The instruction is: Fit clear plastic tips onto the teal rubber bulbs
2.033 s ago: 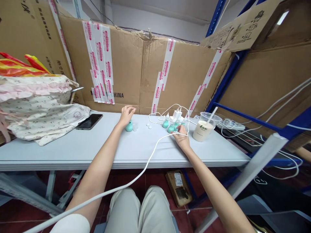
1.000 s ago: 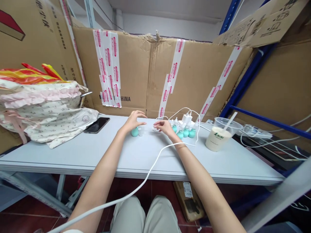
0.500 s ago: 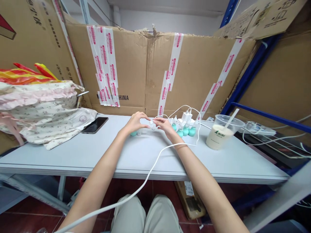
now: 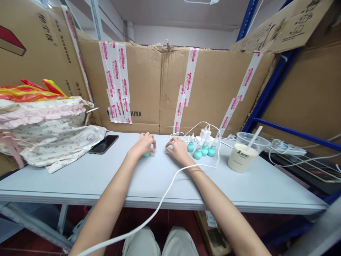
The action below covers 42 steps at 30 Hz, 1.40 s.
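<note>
My left hand (image 4: 144, 145) is low over the table, fingers curled and drawn together at the tips. Just under it show a small teal round-bodied bottle (image 4: 146, 154), partly hidden, and a small clear piece (image 4: 152, 153). Whatever its fingertips hold is too small to make out. To the right, my right hand (image 4: 177, 149) is bent with thumb and fingertips close together; a faint pale bit shows there, too small to name. Beside it on the right stand several teal round-bodied bottles (image 4: 197, 153) with clear pointed tops.
A white cable (image 4: 170, 177) runs across the table and over my right forearm to a white charger (image 4: 205, 133). A plastic cup with straw (image 4: 241, 156) stands right. At left lie a phone (image 4: 103, 144) and a floral cloth bag (image 4: 61, 138). A cardboard wall (image 4: 146, 81) closes the back.
My hands have moved apart from the small clear piece they met at. The left has gone left and down to the teal bottle, its fingers closing. The view has tilted up slightly.
</note>
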Each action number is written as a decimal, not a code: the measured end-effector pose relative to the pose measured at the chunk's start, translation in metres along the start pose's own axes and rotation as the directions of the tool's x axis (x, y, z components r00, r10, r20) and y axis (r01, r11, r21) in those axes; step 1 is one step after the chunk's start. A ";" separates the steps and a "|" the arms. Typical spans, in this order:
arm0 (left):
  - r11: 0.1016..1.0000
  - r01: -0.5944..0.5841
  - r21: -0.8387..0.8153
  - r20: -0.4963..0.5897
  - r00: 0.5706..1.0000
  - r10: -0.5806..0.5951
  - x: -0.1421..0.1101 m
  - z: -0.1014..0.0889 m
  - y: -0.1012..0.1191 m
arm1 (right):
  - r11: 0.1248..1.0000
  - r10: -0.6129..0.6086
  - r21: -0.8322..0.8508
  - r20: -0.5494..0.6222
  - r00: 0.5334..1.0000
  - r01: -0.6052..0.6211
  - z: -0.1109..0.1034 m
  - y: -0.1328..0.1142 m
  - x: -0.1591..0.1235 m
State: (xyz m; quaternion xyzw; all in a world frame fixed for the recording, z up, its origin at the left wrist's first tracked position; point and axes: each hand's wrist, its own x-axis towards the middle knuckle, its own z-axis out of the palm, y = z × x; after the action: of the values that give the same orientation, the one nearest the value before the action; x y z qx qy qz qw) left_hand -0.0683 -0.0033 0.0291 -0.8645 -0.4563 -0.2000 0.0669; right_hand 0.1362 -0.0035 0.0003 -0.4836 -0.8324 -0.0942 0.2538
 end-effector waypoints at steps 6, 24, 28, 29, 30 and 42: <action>0.998 0.044 -0.051 0.085 0.996 -0.040 0.000 -0.004 0.003 | 0.999 -0.054 -0.004 0.055 0.997 0.054 0.015 -0.015 -0.002; 0.613 -0.045 -0.789 -0.159 0.978 -0.133 0.011 -0.007 0.014 | 0.854 0.191 0.521 -0.298 0.935 -0.008 -0.020 0.001 0.010; 0.581 -0.056 -0.812 -0.171 0.975 -0.144 0.012 -0.005 0.017 | 0.871 0.143 0.491 -0.297 0.944 0.022 -0.021 -0.007 0.007; 0.580 -0.056 -0.813 -0.172 0.974 -0.147 0.012 -0.004 0.017 | 0.875 0.139 0.484 -0.305 0.942 0.028 -0.021 -0.009 0.006; 0.578 -0.057 -0.814 -0.174 0.974 -0.148 0.012 -0.004 0.018 | 0.879 0.138 0.475 -0.314 0.939 0.029 -0.022 -0.010 0.006; 0.460 -0.117 -0.880 -0.231 0.952 -0.200 0.015 0.000 0.025 | 0.860 0.103 0.495 -0.401 0.910 0.121 -0.020 -0.011 0.005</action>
State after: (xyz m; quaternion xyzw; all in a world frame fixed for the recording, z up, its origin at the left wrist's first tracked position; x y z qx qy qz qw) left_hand -0.0405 -0.0064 0.0372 -0.7197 -0.2910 -0.5386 -0.3275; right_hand 0.1314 -0.0128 0.0208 -0.3640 -0.7567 0.0276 0.5423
